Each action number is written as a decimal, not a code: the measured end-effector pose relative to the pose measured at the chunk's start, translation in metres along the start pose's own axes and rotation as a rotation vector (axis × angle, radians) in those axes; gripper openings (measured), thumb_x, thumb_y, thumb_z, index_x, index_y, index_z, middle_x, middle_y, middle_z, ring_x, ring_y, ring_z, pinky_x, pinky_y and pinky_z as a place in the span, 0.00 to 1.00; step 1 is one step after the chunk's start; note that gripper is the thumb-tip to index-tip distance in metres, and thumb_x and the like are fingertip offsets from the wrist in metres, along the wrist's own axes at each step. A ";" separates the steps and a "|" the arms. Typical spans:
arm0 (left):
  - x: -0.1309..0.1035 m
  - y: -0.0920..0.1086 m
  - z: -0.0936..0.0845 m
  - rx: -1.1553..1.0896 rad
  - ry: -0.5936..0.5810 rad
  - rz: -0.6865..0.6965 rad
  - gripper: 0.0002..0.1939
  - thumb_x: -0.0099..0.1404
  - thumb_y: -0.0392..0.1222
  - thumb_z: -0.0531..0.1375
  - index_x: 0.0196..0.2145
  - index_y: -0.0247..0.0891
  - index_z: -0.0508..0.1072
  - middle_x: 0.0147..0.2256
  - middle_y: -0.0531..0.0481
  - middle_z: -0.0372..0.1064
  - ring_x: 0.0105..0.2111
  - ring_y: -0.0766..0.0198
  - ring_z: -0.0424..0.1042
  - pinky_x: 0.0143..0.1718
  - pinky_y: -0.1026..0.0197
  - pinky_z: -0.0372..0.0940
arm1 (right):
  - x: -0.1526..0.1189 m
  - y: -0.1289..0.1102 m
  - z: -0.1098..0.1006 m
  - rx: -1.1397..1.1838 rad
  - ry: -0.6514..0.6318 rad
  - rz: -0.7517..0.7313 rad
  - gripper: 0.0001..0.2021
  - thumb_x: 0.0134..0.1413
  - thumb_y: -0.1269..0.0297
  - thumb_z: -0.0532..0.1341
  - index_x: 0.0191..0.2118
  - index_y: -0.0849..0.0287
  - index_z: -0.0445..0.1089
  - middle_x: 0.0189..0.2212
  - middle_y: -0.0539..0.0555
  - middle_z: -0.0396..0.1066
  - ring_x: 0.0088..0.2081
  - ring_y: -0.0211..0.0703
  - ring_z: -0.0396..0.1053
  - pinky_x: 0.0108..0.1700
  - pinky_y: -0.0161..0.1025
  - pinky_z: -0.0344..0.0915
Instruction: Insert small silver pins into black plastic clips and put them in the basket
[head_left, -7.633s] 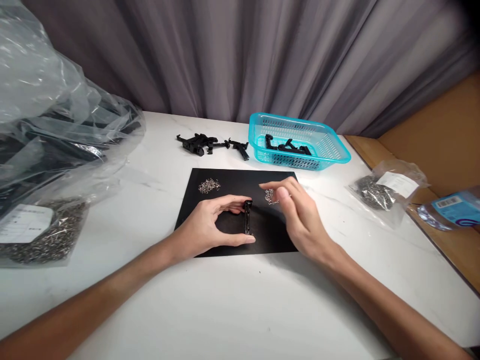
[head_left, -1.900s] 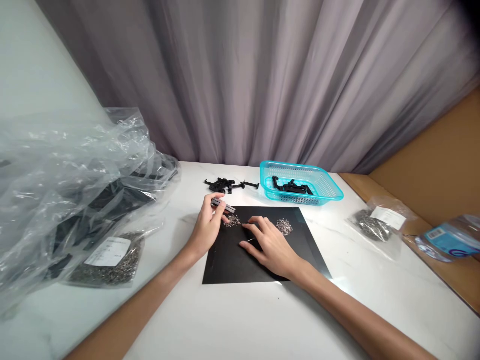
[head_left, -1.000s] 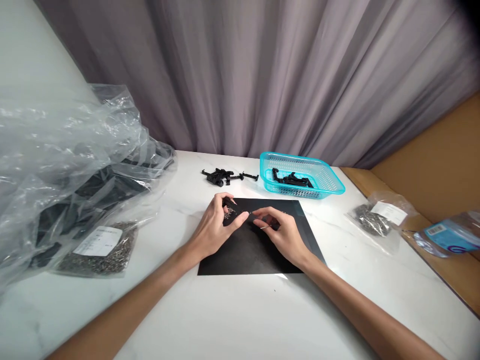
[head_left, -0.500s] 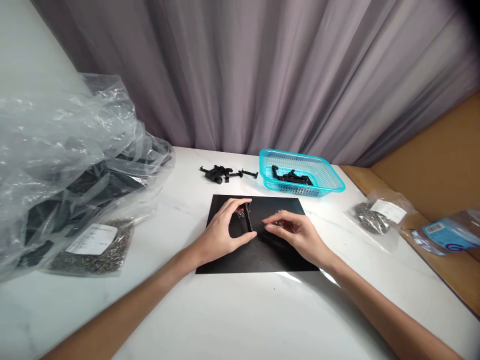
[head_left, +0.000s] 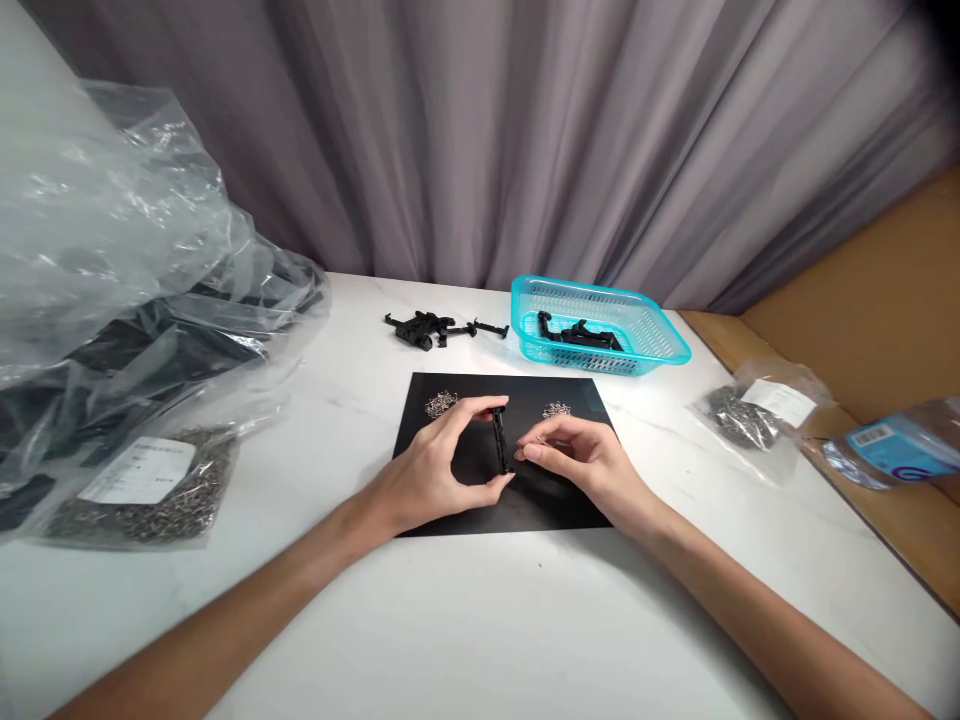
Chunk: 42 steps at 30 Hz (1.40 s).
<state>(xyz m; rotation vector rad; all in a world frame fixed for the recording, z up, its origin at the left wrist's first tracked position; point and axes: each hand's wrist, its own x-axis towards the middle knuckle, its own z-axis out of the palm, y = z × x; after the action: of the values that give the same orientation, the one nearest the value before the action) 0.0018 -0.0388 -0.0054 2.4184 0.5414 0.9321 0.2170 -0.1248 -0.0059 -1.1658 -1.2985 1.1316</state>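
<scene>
Above the black mat, my left hand grips a narrow black plastic part by its two ends, between thumb and fingers. The part stands roughly lengthwise to me. Just to its right, my right hand is closed in a pinch, fingertips close to the part. Whatever sits in that pinch is too small to make out. On the mat lie two little heaps of small metal pieces: a left heap behind my left hand and a right heap behind my right hand.
Several black plastic parts lie behind the mat. A turquoise basket beside them holds more. At left, a bag of metal pieces lies by a large clear plastic bag. Another small bag and a blue-labelled package are at right.
My right hand has come slightly left, nearer the black part. The view has shifted a little, and both metal heaps show more clearly. My left hand keeps its hold.
</scene>
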 end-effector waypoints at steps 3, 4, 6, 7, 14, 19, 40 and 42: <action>0.001 0.001 -0.001 -0.003 0.011 0.008 0.37 0.59 0.37 0.69 0.64 0.44 0.63 0.57 0.45 0.70 0.56 0.52 0.73 0.60 0.48 0.71 | -0.002 -0.001 0.002 0.010 -0.016 0.040 0.11 0.57 0.54 0.70 0.39 0.55 0.79 0.36 0.52 0.78 0.40 0.43 0.75 0.44 0.41 0.70; 0.002 0.002 -0.001 -0.007 0.013 0.011 0.37 0.59 0.38 0.69 0.64 0.44 0.63 0.57 0.44 0.70 0.56 0.52 0.73 0.61 0.47 0.70 | -0.002 -0.001 0.002 0.008 -0.016 0.046 0.11 0.57 0.53 0.70 0.39 0.55 0.79 0.36 0.52 0.78 0.40 0.43 0.75 0.45 0.41 0.71; 0.002 0.003 -0.001 -0.011 0.012 0.013 0.37 0.60 0.38 0.69 0.65 0.45 0.63 0.58 0.44 0.70 0.57 0.51 0.72 0.61 0.46 0.69 | -0.002 -0.002 0.002 0.014 -0.019 0.044 0.11 0.58 0.53 0.70 0.39 0.55 0.79 0.36 0.52 0.78 0.40 0.43 0.76 0.45 0.42 0.71; 0.002 0.003 -0.001 -0.008 0.008 0.014 0.37 0.60 0.39 0.68 0.65 0.45 0.63 0.59 0.44 0.70 0.58 0.51 0.72 0.62 0.46 0.69 | -0.003 -0.003 0.002 0.024 -0.024 0.040 0.11 0.58 0.53 0.70 0.39 0.55 0.78 0.37 0.52 0.78 0.41 0.43 0.76 0.46 0.42 0.71; 0.001 0.001 0.001 0.017 -0.002 0.019 0.38 0.61 0.40 0.68 0.66 0.45 0.61 0.60 0.44 0.69 0.59 0.50 0.71 0.63 0.44 0.68 | -0.004 -0.006 0.000 0.043 -0.041 0.050 0.11 0.57 0.53 0.71 0.38 0.55 0.77 0.40 0.54 0.80 0.45 0.47 0.77 0.49 0.45 0.72; 0.002 0.001 0.001 0.026 0.010 0.027 0.37 0.62 0.41 0.69 0.65 0.46 0.61 0.59 0.45 0.69 0.58 0.51 0.71 0.62 0.47 0.68 | -0.004 -0.003 0.000 0.055 -0.021 0.059 0.11 0.53 0.55 0.73 0.35 0.55 0.76 0.37 0.52 0.79 0.40 0.44 0.76 0.45 0.43 0.72; 0.001 0.002 0.001 0.021 0.021 0.005 0.37 0.61 0.42 0.69 0.64 0.45 0.62 0.58 0.44 0.70 0.57 0.51 0.72 0.61 0.47 0.69 | -0.005 0.000 -0.002 -0.036 0.010 0.006 0.12 0.55 0.55 0.72 0.43 0.52 0.80 0.34 0.51 0.76 0.35 0.41 0.70 0.35 0.39 0.67; 0.001 0.003 0.000 0.022 0.015 0.011 0.37 0.62 0.42 0.69 0.65 0.45 0.61 0.59 0.44 0.70 0.57 0.52 0.72 0.61 0.48 0.70 | -0.005 -0.001 -0.002 -0.044 0.015 0.004 0.11 0.55 0.55 0.72 0.42 0.52 0.80 0.34 0.51 0.76 0.35 0.41 0.71 0.35 0.39 0.67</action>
<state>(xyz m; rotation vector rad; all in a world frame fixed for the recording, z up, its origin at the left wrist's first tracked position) 0.0030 -0.0407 -0.0038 2.4381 0.5472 0.9542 0.2187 -0.1293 -0.0054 -1.2068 -1.3161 1.1004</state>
